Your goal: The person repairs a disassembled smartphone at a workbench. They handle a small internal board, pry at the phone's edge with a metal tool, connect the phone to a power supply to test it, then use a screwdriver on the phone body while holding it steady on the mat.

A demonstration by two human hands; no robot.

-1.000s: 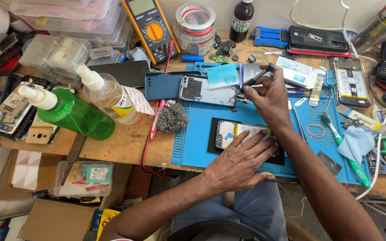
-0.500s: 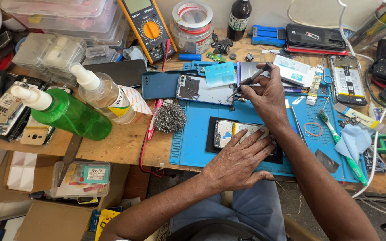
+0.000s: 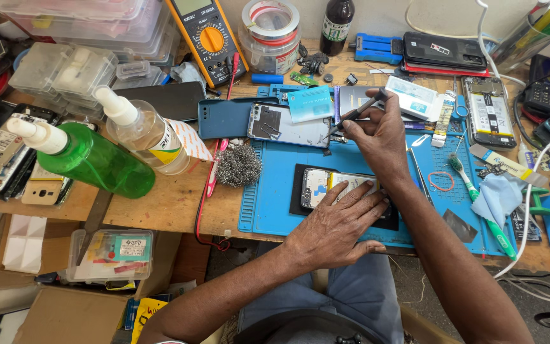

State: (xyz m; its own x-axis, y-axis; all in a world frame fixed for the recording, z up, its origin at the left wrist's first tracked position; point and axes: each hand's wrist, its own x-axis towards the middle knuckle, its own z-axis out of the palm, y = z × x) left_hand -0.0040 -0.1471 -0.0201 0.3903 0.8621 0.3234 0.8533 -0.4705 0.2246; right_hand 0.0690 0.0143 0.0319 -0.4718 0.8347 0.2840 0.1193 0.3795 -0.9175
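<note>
My left hand (image 3: 335, 226) lies flat on an opened phone (image 3: 316, 186) that rests on a black pad on the blue work mat (image 3: 268, 204). My right hand (image 3: 382, 130) is raised above the mat's far edge and grips a thin dark tool (image 3: 356, 112), its tip pointing left toward a phone frame (image 3: 288, 125) with a light blue card (image 3: 310, 103) on it.
A green bottle (image 3: 97, 167) and a clear bottle (image 3: 144, 135) lie at the left by a steel-wool ball (image 3: 238, 165). A multimeter (image 3: 206, 35), tape rolls (image 3: 270, 25), a dark bottle (image 3: 337, 22) and phones (image 3: 488, 111) line the back. A toothbrush (image 3: 479, 197) lies right.
My right hand has turned the dark tool slightly near the phone frame. My left hand stays pressed on the opened phone. The view has shifted a little.
</note>
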